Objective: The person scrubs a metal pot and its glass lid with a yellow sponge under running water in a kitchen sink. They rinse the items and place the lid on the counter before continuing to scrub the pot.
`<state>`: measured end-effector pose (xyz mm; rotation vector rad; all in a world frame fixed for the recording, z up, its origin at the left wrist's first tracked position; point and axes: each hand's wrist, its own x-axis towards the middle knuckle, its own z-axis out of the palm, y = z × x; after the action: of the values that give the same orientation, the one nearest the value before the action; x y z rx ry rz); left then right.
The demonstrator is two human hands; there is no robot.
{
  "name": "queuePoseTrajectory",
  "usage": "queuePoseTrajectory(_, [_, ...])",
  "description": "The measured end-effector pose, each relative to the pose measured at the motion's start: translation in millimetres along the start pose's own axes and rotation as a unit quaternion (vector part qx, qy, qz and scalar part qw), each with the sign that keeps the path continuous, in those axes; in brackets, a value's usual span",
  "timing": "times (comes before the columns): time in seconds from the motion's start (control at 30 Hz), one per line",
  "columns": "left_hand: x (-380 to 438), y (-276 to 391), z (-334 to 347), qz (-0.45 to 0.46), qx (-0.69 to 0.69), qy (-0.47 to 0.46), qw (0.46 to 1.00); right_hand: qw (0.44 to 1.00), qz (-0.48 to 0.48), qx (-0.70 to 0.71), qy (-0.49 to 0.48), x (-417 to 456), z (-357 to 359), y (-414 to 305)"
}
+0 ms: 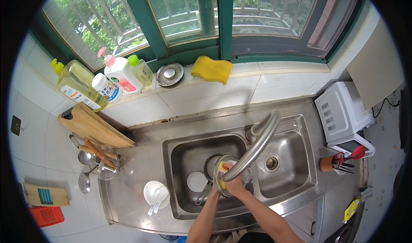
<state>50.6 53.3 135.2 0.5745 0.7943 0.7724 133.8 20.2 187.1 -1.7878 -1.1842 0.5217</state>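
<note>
Over the large left basin of the steel sink (238,207), my left hand (215,193) grips the near-left rim of a round, metal-rimmed dish or lid (229,158). Its fingers are mostly out of sight behind the piece. My right hand (235,184) presses a yellow sponge (222,178) against the inside, partly covered by the arched steel faucet (257,151). Beneath, in the basin, lie a small white dish (197,182) and a round, dark-rimmed pan or strainer (209,164) with a long metal handle (202,196). Whitish foam or water shows right of my hands.
White bowls with two white spoons (156,196) stand left of the sink. Behind are a utensil holder (109,169) and wooden cutting board (93,125). Bottles (122,72), a sink stopper (170,75) and another sponge (211,69) line the sill. A white microwave (341,111) stands right.
</note>
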Motion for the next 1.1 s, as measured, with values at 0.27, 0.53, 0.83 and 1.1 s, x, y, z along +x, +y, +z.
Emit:
queuePoseTrajectory(0.27, [31,-15,-24,0.073,0.264,0.131,0.953,0.73,0.378,0.561,-0.095,-9,-41,9])
queuePoseTrajectory(0.53, [28,0,-1,0.096,0.373,0.141,0.912,0.825,0.342,0.403,-0.199,-14,-45,36])
queuePoseTrajectory(0.83, [16,11,-5,0.075,0.355,0.269,0.892,0.734,0.329,0.57,-0.169,-23,-48,-4])
queuePoseTrajectory(1.1, [5,15,-4,0.086,0.412,0.31,0.853,0.918,0.202,0.308,-0.146,-47,-29,-6])
